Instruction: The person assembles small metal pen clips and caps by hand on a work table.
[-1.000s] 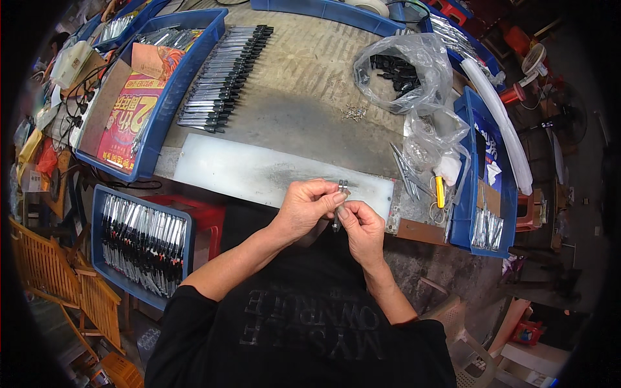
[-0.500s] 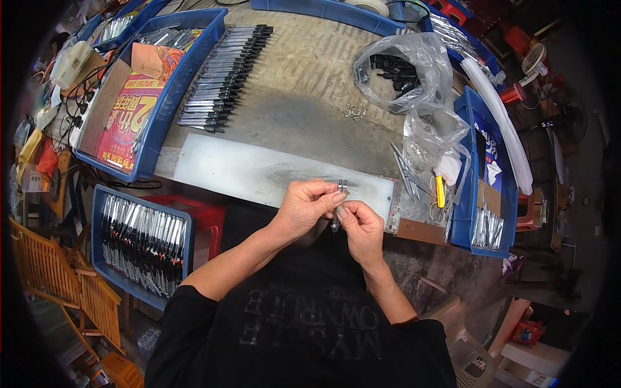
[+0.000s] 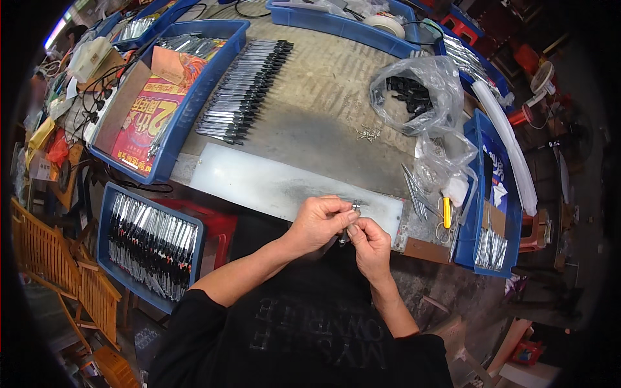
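Note:
My left hand [image 3: 318, 223] and my right hand [image 3: 372, 246] meet over the near edge of a white board [image 3: 252, 173]. Thumb and fingers of both are pinched on a small part with a shiny metal tip [image 3: 356, 206]. Its darker lower end [image 3: 343, 240] pokes out beneath the fingers. Most of it is hidden, so its exact kind does not show. Beyond the board, a long row of slim silver rods with black ends [image 3: 246, 92] lies side by side. Small metal pieces [image 3: 369, 133] form a loose pile on the table.
A clear plastic bag [image 3: 424, 68] holds black parts at the right. Near it lie silver rods [image 3: 419, 197] and a yellow-handled tool [image 3: 447, 212]. Blue trays [image 3: 173, 147] stand left and right; another blue tray [image 3: 202, 249], low at the left, holds packed rods.
The whole view has shifted, so everything sits slightly lower and to the right. Both hands keep their pinch on the small part, with little visible change in the fingers.

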Available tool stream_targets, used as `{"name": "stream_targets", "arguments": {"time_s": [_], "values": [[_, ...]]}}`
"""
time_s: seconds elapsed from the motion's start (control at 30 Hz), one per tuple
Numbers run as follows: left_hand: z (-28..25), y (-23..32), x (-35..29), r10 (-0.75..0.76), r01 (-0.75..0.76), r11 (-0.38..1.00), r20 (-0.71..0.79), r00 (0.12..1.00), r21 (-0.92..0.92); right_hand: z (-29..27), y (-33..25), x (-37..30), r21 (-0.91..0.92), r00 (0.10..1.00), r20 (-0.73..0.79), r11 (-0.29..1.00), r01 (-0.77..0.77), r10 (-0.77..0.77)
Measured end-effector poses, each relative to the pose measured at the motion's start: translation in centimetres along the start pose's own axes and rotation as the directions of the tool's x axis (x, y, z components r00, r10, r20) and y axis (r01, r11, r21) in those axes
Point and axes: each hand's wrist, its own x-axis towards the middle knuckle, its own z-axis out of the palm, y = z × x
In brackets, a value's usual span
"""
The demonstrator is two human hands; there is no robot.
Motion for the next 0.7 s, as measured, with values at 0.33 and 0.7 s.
{"name": "stream_targets", "arguments": {"time_s": [0.33,0.7], "values": [[-0.1,0.7,-0.3,0.077,-0.076,0.993,-0.011,0.997,0.094,0.1,-0.7,0.1,-0.031,0.998,0.034,0.998,0.045,-0.044],[-1.0,1.5,-0.6,0.200,-0.267,0.883,0.206,0.958,0.386,-2.7,-2.6,1.6,-0.328,0.946,0.195,0.892,0.311,-0.258]]}}
